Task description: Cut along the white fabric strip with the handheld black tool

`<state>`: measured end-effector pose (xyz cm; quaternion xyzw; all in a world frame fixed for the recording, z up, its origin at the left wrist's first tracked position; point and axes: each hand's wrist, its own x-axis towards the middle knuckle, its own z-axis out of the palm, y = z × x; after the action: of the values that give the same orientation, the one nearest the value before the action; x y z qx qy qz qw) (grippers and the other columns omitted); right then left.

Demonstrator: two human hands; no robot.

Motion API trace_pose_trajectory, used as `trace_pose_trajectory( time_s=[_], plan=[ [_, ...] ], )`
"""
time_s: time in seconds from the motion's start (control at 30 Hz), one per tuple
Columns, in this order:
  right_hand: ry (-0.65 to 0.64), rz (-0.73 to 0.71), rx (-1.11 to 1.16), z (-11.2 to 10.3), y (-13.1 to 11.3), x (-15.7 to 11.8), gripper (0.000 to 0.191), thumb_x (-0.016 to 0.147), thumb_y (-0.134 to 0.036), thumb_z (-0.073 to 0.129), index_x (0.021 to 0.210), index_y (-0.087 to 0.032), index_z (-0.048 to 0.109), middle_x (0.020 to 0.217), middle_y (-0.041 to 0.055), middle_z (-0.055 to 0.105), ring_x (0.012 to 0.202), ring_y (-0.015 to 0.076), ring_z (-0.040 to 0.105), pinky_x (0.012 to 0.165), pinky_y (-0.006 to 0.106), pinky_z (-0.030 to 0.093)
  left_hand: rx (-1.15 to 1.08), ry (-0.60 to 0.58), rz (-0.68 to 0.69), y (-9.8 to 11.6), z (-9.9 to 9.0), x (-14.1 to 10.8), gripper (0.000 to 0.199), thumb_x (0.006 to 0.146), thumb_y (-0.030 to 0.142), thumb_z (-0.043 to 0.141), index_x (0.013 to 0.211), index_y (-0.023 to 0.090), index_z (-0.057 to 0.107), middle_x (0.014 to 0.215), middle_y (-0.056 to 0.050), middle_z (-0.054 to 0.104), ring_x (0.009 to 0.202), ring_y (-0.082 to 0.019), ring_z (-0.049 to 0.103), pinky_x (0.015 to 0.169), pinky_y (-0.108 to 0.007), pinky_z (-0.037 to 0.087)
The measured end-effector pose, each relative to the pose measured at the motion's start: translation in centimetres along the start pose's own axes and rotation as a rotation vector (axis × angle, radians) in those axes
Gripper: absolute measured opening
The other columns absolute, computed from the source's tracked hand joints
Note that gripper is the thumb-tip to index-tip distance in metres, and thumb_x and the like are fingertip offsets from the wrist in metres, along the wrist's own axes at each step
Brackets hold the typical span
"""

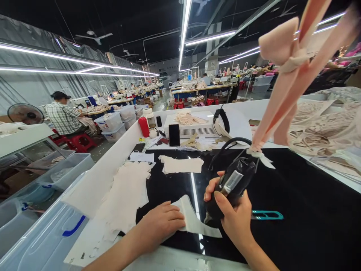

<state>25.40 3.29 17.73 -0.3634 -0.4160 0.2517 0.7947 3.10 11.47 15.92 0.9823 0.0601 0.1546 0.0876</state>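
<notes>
My left hand (163, 223) lies flat, palm down, on the left part of a pale curved fabric piece (194, 222), fingers stretched out. My right hand (232, 210) is wrapped round a black handheld tool (231, 184), whose tip points down beside the fabric's upper edge. Peach straps (279, 90) and a black cable run from the tool's top. Both hands are over a glossy black work surface (304, 188). Teal thread snips (267, 215) lie right of my right hand. A cream rectangular piece (182, 164) lies farther back.
A pile of cream cut pieces (124, 195) covers the left side. Behind are a white box (194, 126), a phone (174, 134) and a red container (143, 127). Lace garments (327, 128) lie at right. A seated person (63, 113) is at the far left.
</notes>
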Motion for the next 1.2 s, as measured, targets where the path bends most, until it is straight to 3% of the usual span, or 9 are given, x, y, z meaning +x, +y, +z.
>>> trace_pose_trajectory(
  time_s=[0.13, 0.27, 0.5, 0.87, 1.2],
  plan=[
    [-0.006, -0.003, -0.001, -0.3, 0.3, 0.1, 0.031, 0.096, -0.032, 0.075, 0.123, -0.030, 0.060, 0.087, -0.0005, 0.066, 0.066, 0.0157, 0.065, 0.065, 0.030, 0.056, -0.024, 0.041, -0.045, -0.7, 0.4, 0.4, 0.037, 0.096, -0.002, 0.050, 0.123, 0.018, 0.065, 0.125, -0.008, 0.072, 0.118, -0.021, 0.067, 0.111, -0.037, 0.051],
    [-0.016, 0.002, 0.003, -0.6, 0.6, -0.1, 0.032, 0.096, -0.031, 0.075, 0.124, -0.030, 0.060, 0.087, 0.0005, 0.066, 0.067, 0.0166, 0.065, 0.066, 0.032, 0.057, -0.009, 0.106, -0.139, -1.1, 1.5, 2.2, 0.038, 0.097, -0.003, 0.051, 0.128, 0.015, 0.064, 0.126, -0.010, 0.071, 0.117, -0.021, 0.067, 0.103, -0.033, 0.057],
    [-0.057, 0.005, -0.021, -2.0, 0.4, -1.2, 0.032, 0.097, -0.030, 0.072, 0.126, -0.029, 0.059, 0.087, 0.0016, 0.066, 0.068, 0.0173, 0.066, 0.065, 0.031, 0.058, 0.025, 0.025, -0.155, -2.1, 3.8, 4.0, 0.035, 0.096, -0.003, 0.051, 0.123, 0.015, 0.064, 0.123, -0.007, 0.072, 0.117, -0.022, 0.068, 0.102, -0.034, 0.058],
    [-0.057, 0.017, 0.003, -2.7, -0.3, -1.6, 0.030, 0.097, -0.028, 0.070, 0.126, -0.029, 0.059, 0.086, 0.0027, 0.064, 0.069, 0.0192, 0.065, 0.064, 0.035, 0.061, -0.006, 0.023, -0.127, -1.7, 2.7, 3.1, 0.030, 0.105, 0.005, 0.044, 0.124, 0.014, 0.066, 0.130, -0.009, 0.070, 0.121, -0.022, 0.067, 0.104, -0.032, 0.055],
    [0.001, 0.025, 0.033, -1.6, -1.4, -0.8, 0.028, 0.093, -0.033, 0.075, 0.117, -0.026, 0.063, 0.079, 0.0014, 0.065, 0.062, 0.0178, 0.063, 0.059, 0.033, 0.059, -0.072, 0.022, -0.159, -1.7, 3.4, 2.8, 0.032, 0.110, 0.012, 0.041, 0.129, 0.014, 0.066, 0.132, -0.011, 0.069, 0.124, -0.023, 0.065, 0.108, -0.034, 0.053]
  ],
)
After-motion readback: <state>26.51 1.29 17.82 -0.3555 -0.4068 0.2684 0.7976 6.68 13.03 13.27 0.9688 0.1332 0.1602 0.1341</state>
